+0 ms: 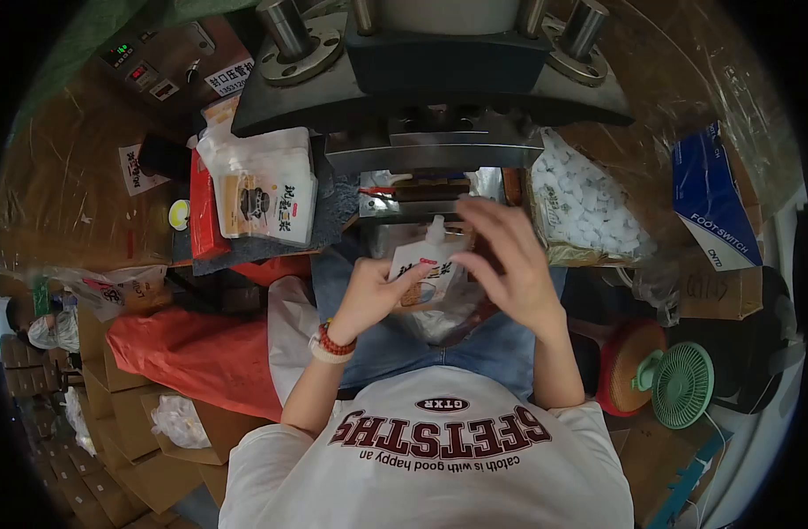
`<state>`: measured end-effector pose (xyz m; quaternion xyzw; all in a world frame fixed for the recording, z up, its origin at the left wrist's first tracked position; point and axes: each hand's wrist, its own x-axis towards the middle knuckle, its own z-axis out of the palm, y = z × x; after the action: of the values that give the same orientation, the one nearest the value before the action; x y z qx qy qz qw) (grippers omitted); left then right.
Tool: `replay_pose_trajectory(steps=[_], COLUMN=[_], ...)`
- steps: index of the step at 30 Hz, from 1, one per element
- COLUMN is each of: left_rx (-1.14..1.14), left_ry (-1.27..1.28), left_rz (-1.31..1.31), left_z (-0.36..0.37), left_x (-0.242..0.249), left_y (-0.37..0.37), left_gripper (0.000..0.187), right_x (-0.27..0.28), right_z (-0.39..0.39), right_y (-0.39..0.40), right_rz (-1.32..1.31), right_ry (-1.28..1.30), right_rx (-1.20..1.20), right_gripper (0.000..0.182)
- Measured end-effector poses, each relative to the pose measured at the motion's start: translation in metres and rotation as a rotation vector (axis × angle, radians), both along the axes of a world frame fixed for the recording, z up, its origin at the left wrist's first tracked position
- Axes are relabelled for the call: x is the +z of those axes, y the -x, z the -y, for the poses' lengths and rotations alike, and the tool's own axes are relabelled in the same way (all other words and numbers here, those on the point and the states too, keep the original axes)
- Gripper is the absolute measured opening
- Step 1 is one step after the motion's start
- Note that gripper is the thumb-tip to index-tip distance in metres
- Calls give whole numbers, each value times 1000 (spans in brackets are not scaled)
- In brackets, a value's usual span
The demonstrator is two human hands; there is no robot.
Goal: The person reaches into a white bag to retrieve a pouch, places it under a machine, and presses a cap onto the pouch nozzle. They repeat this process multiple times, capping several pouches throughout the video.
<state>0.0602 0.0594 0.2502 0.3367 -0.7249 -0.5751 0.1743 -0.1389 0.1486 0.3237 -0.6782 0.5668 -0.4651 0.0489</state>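
My left hand (373,293) is closed on the lower left side of a white printed pouch (428,271), which has a white spout (435,231) at its top. To the right of the pouch is my right hand (508,269), its fingers spread and its thumb near the pouch's right edge; nothing shows in its grip. Both hands are over my lap, just below the metal press (435,152). A stack of flat printed pouches (267,189) lies to the left, and a box of small white caps (584,198) stands to the right.
A control panel (148,70) is at the upper left. A blue and white foot switch box (717,203) stands at the right, above a green fan (682,384). Open cardboard boxes (152,441) and a red cloth (192,357) are at the lower left.
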Motion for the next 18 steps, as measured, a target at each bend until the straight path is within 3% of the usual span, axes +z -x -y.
replay_pose_trajectory(steps=[1, 2, 4, 7, 9, 13, 15, 16, 17, 18], left_rx=[54, 55, 167, 154, 142, 152, 321, 389, 512, 522], left_ry=[-224, -224, -569, -685, -753, -710, -108, 191, 818, 1131], left_rz=[8, 6, -291, -359, -403, -382, -130, 1, 330, 493], left_z=[3, 7, 17, 41, 48, 48, 56, 59, 59, 60], left_x=[0, 0, 4, 5, -1, 2, 6, 16, 28, 34], left_y=[12, 22, 38, 52, 54, 40, 12, 0, -16, -35], left_gripper=[30, 30, 30, 30, 29, 27, 40, 47, 51, 53], right_x=[3, 6, 10, -14, -58, -69, -54, -51, -54, -59], right_z=[-3, -8, -13, -2, 3, 3, 3, 3, 3, 3], right_y=[9, 19, 41, 71, 90, 86, 84, 82, 84, 90], right_rz=[47, 96, 62, 18, -423, -325, -267, -394, -390, -402], right_ry=[19, 37, 2, -61, -231, -453, -370, -283, -290, -281], right_rx=[-94, -188, -413, -600, -771, -610, -720, -786, -783, -736], right_gripper=[37, 34, 25, 20, 19, 22, 23, 24, 24, 24])
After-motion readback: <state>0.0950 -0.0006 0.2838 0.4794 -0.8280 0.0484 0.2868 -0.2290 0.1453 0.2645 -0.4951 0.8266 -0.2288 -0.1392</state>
